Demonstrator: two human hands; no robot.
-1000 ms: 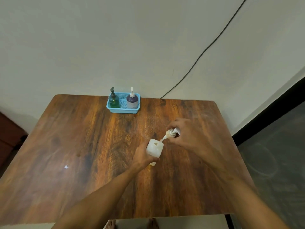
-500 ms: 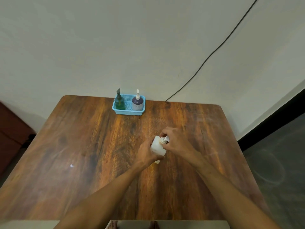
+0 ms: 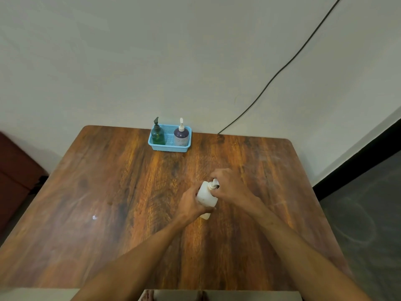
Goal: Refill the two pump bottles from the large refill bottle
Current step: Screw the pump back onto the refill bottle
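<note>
**A:** What are the hands doing?

**B:** The left hand [image 3: 191, 205] is wrapped round the white bottle [image 3: 206, 196], gripping its body. Touching it, the right hand [image 3: 232, 187] has its fingers curled over the pump [image 3: 213, 184] at the neck, pinching it.

**A:** Is the bottle standing on the table [image 3: 108, 192]?

**B:** I can't tell. It leans away from the left hand, and its base is half hidden under the palm.

**A:** So what could go wrong?

**B:** I'd judge three things. If the collar goes on crooked, the thread may jam or leak. A hard squeeze from the left hand could push liquid out at the neck while it's loose. Pressing down on the pump instead of turning it might squirt onto the wood.

**A:** And further out?

**B:** Well beyond both hands sits a blue tray [image 3: 169, 147], with a green bottle [image 3: 158, 135] on the left-hand side and a purple bottle [image 3: 181, 136] on the right-hand side. Both are upright with pumps on. Slippery fingers reaching there could tip one over
</note>
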